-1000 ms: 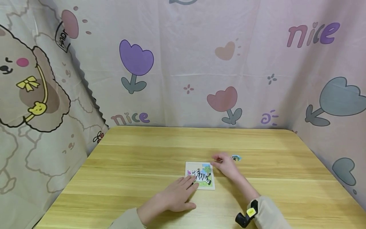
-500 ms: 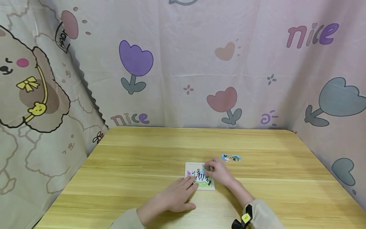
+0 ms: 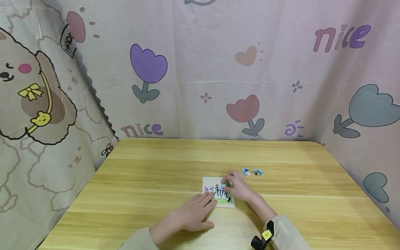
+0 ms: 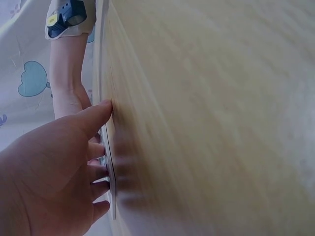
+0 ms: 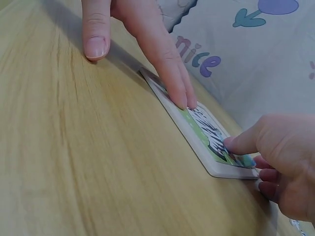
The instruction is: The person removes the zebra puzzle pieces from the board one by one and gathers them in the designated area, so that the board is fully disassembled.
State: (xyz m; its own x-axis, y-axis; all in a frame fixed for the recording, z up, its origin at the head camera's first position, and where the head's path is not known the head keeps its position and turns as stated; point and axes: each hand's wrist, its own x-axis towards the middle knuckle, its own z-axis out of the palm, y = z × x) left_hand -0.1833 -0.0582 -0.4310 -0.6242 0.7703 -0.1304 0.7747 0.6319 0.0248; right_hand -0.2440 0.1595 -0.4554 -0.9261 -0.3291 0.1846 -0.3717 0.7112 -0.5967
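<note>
Puzzle (image 3: 221, 195) lies flat between your hands, roughly square so there's no real long axis; your left hand (image 3: 194, 212) just rests straight fingers on its near-left part, gripping nothing. Your right hand (image 3: 239, 188) is pinching a piece (image 3: 227, 183) at the far-right corner, and it's way nearer the two loose pieces (image 3: 258, 172) just beyond.

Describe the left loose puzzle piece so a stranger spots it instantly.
On the wooden table, look just past the right hand, toward the patterned curtain. There, the left piece of a side-by-side pair shows black and white on blue; its neighbour shows more green.
</note>
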